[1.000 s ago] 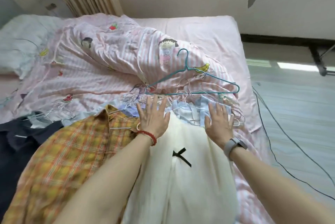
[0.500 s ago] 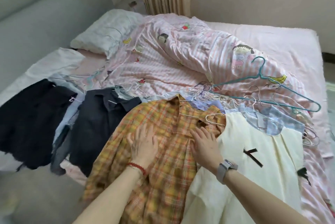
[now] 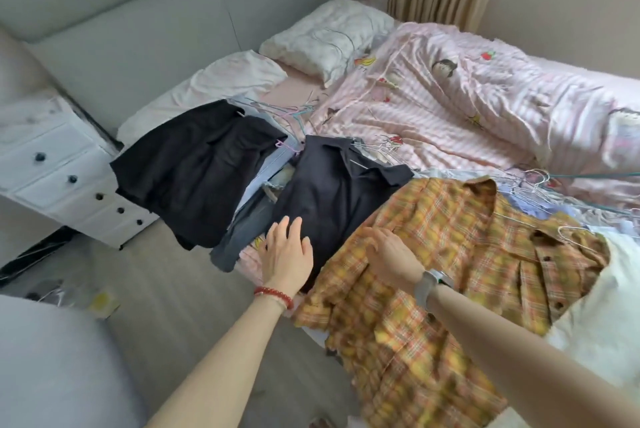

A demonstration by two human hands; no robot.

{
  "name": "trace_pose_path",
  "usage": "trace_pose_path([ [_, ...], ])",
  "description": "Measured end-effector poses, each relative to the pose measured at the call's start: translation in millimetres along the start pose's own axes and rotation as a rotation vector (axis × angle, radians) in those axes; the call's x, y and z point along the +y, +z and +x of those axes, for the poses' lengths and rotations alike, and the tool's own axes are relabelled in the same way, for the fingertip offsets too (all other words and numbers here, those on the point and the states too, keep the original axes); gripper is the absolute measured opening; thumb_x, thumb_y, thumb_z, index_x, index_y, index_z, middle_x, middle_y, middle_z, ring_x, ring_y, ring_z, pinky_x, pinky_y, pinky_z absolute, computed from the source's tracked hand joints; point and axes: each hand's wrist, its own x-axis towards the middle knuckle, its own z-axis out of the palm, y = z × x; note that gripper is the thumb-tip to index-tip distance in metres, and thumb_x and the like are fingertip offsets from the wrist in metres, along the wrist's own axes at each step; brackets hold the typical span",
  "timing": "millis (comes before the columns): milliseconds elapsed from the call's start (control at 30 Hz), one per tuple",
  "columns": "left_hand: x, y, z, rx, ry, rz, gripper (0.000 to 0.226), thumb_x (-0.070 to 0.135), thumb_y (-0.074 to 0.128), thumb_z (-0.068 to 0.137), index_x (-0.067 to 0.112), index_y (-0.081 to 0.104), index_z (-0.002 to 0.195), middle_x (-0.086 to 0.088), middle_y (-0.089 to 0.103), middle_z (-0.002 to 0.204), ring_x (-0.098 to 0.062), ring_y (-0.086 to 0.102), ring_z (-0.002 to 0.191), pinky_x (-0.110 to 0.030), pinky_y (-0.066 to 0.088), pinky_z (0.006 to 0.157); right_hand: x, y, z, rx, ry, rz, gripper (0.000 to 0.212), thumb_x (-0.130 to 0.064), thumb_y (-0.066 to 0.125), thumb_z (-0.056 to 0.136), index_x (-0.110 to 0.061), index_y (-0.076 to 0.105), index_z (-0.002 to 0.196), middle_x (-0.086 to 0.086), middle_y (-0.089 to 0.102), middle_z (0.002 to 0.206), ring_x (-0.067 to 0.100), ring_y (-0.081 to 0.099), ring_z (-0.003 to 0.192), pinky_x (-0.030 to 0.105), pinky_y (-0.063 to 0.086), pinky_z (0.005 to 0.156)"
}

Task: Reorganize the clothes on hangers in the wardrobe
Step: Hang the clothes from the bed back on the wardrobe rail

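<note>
Along the near edge of the bed point(image 3: 221, 81), clothes lie in overlapping heaps, most with hangers in the collars. Left to right:

- Black garment point(image 3: 194, 168), at the bed's left near corner, hem hanging over the edge. Soft, limp, light by the look of it.
- Blue shirt point(image 3: 273, 164) and a grey piece point(image 3: 242, 230), mostly buried between the two dark ones. How many layers lie under there, cannot tell.
- Navy shirt point(image 3: 332, 192), collar up-bed, wire hanger in the neck.
- Left hand point(image 3: 287, 254), fingers spread and flat, hovering at or just touching the navy shirt's lower hem; gripping nothing.
- Right hand point(image 3: 391, 251), open, palm down, on the left sleeve of the plaid shirt point(image 3: 450, 272); no pinch visible.
- Plaid shirt hangs well over the near edge; likely to slide off if tugged from below.
- Cream garment point(image 3: 602, 306), cut off by the right border.
- Hanger pile point(image 3: 530, 182) above the plaid collar, thin wire, tangled.

Count: five or six garments visible, two dark, one plaid, one cream. Loose hangers: too tangled to count. One pillow point(image 3: 329, 36), one striped quilt point(image 3: 485, 98).

Handling judgement: all cloth is floppy and will not keep shape. Best taken at the hanger hook or shoulders, not the hem. Wire hangers probably snag one another; lift one at a time.
</note>
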Motion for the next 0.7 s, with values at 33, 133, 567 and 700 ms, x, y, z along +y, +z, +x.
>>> trace_pose_path([
  [33, -9.0, -2.1, 2.7, 0.003, -0.003, -0.011, 0.047, 0.031, 0.035, 0.097, 0.019, 0.029, 0.142, -0.005, 0.027, 0.150, -0.023, 0.021, 0.138, -0.040, 0.024, 0.107, -8.3, 3.1, 5.8, 0.003, 0.000, 0.016, 0.045, -0.013, 0.032, 0.094, -0.012, 0.033, 0.139, 0.008, 0.037, 0.142, 0.024, 0.035, 0.130, 0.034, 0.033, 0.106],
  [133, -25.7, 0.1, 11.0, 0.001, -0.003, -0.029, 0.047, 0.033, 0.035, 0.097, 0.019, 0.029, 0.142, -0.004, 0.029, 0.149, -0.021, 0.024, 0.137, -0.039, 0.029, 0.105, -19.2, 6.0, 26.4, 0.001, 0.022, 0.053, 0.045, -0.011, 0.032, 0.095, -0.008, 0.030, 0.140, 0.010, 0.035, 0.143, 0.024, 0.034, 0.131, 0.030, 0.029, 0.105],
  [567, 9.8, 68.5, 128.2, -0.208, 0.009, -0.117, 0.050, 0.032, 0.035, 0.097, 0.020, 0.021, 0.144, -0.005, 0.019, 0.152, -0.023, 0.015, 0.140, -0.041, 0.029, 0.106, 73.4, -37.9, 209.1, 0.168, 0.258, 0.132, 0.037, -0.011, 0.029, 0.095, 0.000, 0.043, 0.128, 0.022, 0.046, 0.131, 0.034, 0.044, 0.118, 0.036, 0.037, 0.093],
  [700, 19.2, 104.8, 156.4, -0.361, 0.028, -0.085, 0.055, 0.037, 0.030, 0.098, 0.027, 0.007, 0.147, -0.001, 0.000, 0.156, -0.023, -0.003, 0.143, -0.046, 0.016, 0.112, 114.4, -46.9, 258.9, 0.074, 0.408, 0.085, 0.034, -0.015, 0.031, 0.096, 0.005, 0.040, 0.122, 0.026, 0.051, 0.120, 0.038, 0.049, 0.108, 0.041, 0.040, 0.090],
])
